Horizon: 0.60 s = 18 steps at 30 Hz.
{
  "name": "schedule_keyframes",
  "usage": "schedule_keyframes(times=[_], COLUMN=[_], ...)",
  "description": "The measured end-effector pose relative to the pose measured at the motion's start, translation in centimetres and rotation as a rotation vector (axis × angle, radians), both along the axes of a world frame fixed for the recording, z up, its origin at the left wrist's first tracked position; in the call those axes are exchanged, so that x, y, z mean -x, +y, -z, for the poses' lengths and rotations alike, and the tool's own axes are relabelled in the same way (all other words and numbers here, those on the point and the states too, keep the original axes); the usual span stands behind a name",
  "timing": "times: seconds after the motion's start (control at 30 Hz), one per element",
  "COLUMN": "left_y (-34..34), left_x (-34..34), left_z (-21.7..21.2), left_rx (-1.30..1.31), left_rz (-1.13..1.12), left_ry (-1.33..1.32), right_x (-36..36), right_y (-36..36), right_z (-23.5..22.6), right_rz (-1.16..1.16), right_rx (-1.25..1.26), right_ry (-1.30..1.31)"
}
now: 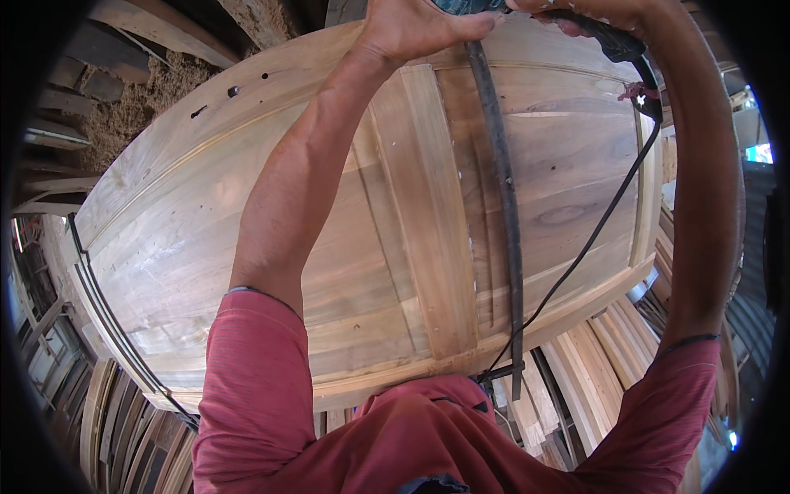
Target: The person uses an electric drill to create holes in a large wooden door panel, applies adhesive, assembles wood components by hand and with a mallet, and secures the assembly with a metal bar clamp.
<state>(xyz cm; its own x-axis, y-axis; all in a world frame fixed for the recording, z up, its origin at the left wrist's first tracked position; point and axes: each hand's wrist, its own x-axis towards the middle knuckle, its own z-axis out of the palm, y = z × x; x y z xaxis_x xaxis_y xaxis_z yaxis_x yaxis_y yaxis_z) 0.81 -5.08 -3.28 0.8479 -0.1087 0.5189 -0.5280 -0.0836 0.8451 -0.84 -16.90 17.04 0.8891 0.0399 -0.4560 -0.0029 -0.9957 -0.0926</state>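
Observation:
A large pale wooden door (568, 156) with framed panels lies flat in front of me. Over its far edge, my left hand (424, 29) grips the teal body of a corded power tool (619, 43). My right hand (588, 10) is wrapped round the same tool farther right. Most of the tool is cut off by the upper edge of the view, so its exact kind and working end are hidden. From its black rear end a black cord (605, 210) runs down across the door toward my body.
A dark metal clamp bar (500, 165) crosses the door; another clamp (115, 317) spans its left end. Holes (233, 91) pierce the far left rail. Sawdust or shavings (136, 111) and timber lie beyond. Stacked boards (580, 362) stand below right, more strips (123, 420) below left.

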Motion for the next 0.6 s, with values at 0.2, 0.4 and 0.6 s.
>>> schedule_keyframes(times=[0.2, 0.4, 0.6], left_y=[0.1, -0.3, -0.5], left_x=[0.1, 0.4, 0.2], left_z=[0.1, 0.0, 0.6], left_rx=[0.049, 0.067, 0.040], left_rz=[0.021, 0.007, -0.011], left_ry=[0.026, 0.098, 0.043], right_x=[0.0, 1.0, 0.2], right_y=[-0.2, 1.2, 0.1], right_z=[0.5, -0.6, 0.3], right_rz=[-0.062, -0.076, -0.006], right_rx=[-0.024, 0.172, 0.090], right_ry=[-0.033, -0.098, -0.027])
